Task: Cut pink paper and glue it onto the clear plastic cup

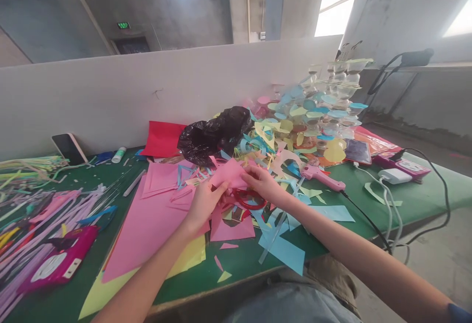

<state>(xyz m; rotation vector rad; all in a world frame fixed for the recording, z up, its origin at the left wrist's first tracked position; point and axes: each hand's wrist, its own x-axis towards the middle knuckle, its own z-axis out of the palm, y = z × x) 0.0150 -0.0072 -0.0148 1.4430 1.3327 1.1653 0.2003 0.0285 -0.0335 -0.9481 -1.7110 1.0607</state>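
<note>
Your left fingers (220, 191) and right fingers (253, 170) pinch a pink paper piece (229, 170) from opposite sides, a two-sided hold that likely keeps the small sheet steady and spread. Just below your right fingers show the red handles of the scissors (250, 200); whether those fingers also carry them cannot be told. Beneath your fingers, a pink offcut (220, 233) with a curved opening lies on the table (201, 281).

To the left of your fingers, pink sheets (143, 234) overlap a yellow sheet (188, 259), probably stacked as stock within reach. To their right rests a pink glue gun (324, 178), its body lying away from the hold, presumably to leave the space between your arms free. Beyond your fingers sits a black plastic bag (216, 133), perhaps for waste. Farther, to the right, clear cups (342, 87) bearing paper discs stand clustered, seemingly clear of the scraps' busiest area.
</note>
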